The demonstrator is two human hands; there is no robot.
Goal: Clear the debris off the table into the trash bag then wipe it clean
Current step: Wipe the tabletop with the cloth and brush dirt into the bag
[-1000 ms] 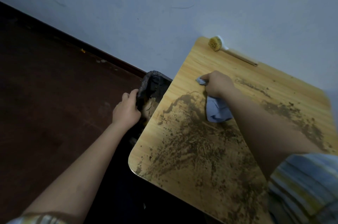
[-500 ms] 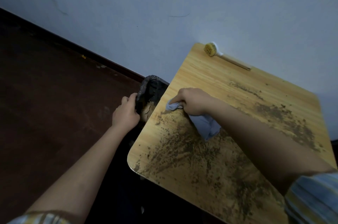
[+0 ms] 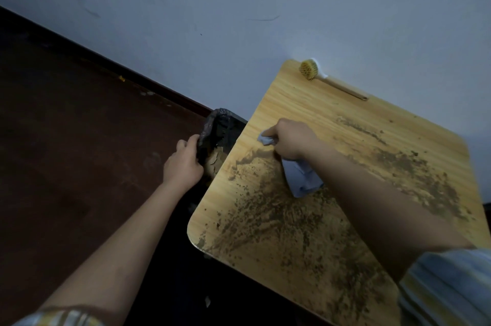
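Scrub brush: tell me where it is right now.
In the head view the scrub brush lies at the table's far corner against the wall, beyond the right hand and its cloth, touching neither.

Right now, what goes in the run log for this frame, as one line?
phase: sweeping debris | left hand: holds trash bag open | right hand: grips cloth on table | brush: idle

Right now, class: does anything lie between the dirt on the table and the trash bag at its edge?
Nothing visible does. The dirt reaches bare tabletop, and the left hand holds the trash bag open there.
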